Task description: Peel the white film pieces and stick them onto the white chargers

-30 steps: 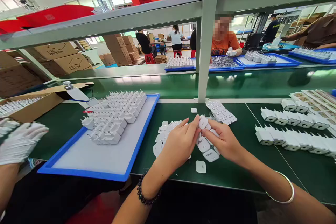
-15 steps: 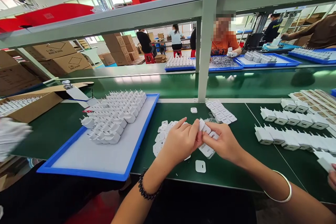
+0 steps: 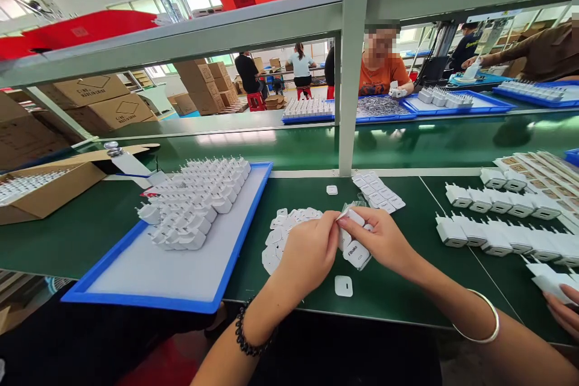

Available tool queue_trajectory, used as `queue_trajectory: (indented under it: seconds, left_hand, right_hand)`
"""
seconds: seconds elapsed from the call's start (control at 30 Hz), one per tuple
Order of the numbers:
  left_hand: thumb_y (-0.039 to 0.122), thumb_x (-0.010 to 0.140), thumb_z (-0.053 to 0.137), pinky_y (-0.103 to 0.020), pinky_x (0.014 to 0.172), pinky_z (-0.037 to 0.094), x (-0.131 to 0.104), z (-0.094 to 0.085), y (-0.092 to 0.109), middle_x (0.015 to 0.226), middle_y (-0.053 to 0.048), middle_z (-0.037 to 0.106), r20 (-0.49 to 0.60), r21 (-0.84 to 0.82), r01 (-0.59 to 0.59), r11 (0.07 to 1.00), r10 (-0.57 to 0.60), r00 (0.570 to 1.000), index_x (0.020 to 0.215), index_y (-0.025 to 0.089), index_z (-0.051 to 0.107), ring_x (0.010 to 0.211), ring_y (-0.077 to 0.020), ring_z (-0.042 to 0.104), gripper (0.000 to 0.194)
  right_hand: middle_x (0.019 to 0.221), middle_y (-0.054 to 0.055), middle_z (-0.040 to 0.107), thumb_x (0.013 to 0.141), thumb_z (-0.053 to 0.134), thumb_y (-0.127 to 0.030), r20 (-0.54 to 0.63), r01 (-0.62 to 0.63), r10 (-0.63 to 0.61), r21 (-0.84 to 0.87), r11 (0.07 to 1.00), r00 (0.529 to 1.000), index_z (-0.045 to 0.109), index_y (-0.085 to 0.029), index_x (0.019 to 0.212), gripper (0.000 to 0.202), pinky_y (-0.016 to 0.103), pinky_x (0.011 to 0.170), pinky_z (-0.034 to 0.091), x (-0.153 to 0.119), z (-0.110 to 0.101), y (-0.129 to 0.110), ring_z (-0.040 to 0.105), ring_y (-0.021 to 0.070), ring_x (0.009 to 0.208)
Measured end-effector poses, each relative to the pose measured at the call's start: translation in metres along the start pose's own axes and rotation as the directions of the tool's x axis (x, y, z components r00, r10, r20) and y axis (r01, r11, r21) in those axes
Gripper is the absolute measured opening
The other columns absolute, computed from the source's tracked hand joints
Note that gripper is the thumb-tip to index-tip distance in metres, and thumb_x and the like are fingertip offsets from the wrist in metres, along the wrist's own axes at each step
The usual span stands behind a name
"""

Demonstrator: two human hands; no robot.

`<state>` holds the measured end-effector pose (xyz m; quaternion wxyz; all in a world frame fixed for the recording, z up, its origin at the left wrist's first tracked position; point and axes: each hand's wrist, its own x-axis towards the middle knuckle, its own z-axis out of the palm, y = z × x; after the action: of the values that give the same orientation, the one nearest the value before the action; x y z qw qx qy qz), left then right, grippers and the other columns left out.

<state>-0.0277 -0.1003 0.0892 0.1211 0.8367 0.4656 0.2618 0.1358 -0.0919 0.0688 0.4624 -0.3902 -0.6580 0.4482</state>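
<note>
On the worktop (image 3: 398,298), just right of the tray (image 3: 181,274), lies a heap of loose labels (image 3: 272,259); beyond that, the person's left hand (image 3: 310,253) and right hand (image 3: 383,238) pinch a sheet (image 3: 356,253) of labels between their fingertips. Chargers (image 3: 511,241) stand in rows well right of the tray.

From the wearer's head, a single camera faces forward and down, left hand (image 3: 310,250) and right hand (image 3: 384,238) near, cardboard cartons (image 3: 196,87) far off beyond the shelf frame (image 3: 350,72).
</note>
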Motion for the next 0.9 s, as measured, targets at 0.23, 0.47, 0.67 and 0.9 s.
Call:
queue_trajectory:
  seconds: [0.23,0.47,0.67,0.9]
  left_hand:
    - [0.03,0.097,0.041,-0.024,0.058,0.04,0.01,-0.008,-0.014,0.068,0.0,0.066,-0.145,-0.32,0.152,0.935,-0.207,0.968,0.08,0.019,0.059,0.062,-0.0145,0.061,0.027]
    - [0.017,0.092,0.039,-0.039,0.092,0.05,0.002,-0.015,-0.079,0.119,-0.008,0.07,-0.18,-0.038,0.352,0.935,-0.353,0.918,0.117,0.023,0.066,0.109,-0.0254,0.065,0.037]
    - [0.017,0.09,0.046,-0.05,0.115,0.03,-0.017,0.007,-0.06,0.153,-0.011,0.037,0.047,-0.152,0.169,0.974,-0.163,0.985,0.143,0.021,0.041,0.142,-0.0264,0.035,0.053]
    - [0.029,0.093,0.052,-0.043,0.097,0.049,-0.016,0.025,-0.023,0.122,-0.012,0.067,0.124,-0.4,0.214,0.891,-0.178,0.976,0.132,0.02,0.051,0.115,-0.0251,0.063,0.04]
  right_hand:
    - [0.053,-0.004,0.04,0.086,0.056,-0.031,-0.083,0.051,-0.057,-0.072,0.996,0.995,0.044,-0.019,0.056,0.034,0.025,0.049,0.029,-0.002,-0.004,-0.002,0.035,0.0107,0.053]
    - [0.058,-0.001,0.053,0.082,0.061,-0.037,-0.164,-0.015,0.065,0.293,0.956,0.984,0.058,-0.018,0.063,0.027,0.024,0.046,0.033,0.002,-0.022,-0.004,0.043,0.0117,0.051]
    - [0.058,-0.002,0.05,0.082,0.06,-0.037,-0.117,-0.108,0.217,0.59,0.8,0.969,0.057,-0.019,0.067,0.024,0.025,0.05,0.036,0.011,-0.017,-0.006,0.042,0.0127,0.052]
    - [0.049,-0.001,0.043,0.085,0.054,-0.034,-0.095,-0.053,0.158,0.676,0.735,0.983,0.052,-0.021,0.057,0.031,0.029,0.052,0.034,0.014,-0.019,-0.01,0.036,0.0145,0.049]
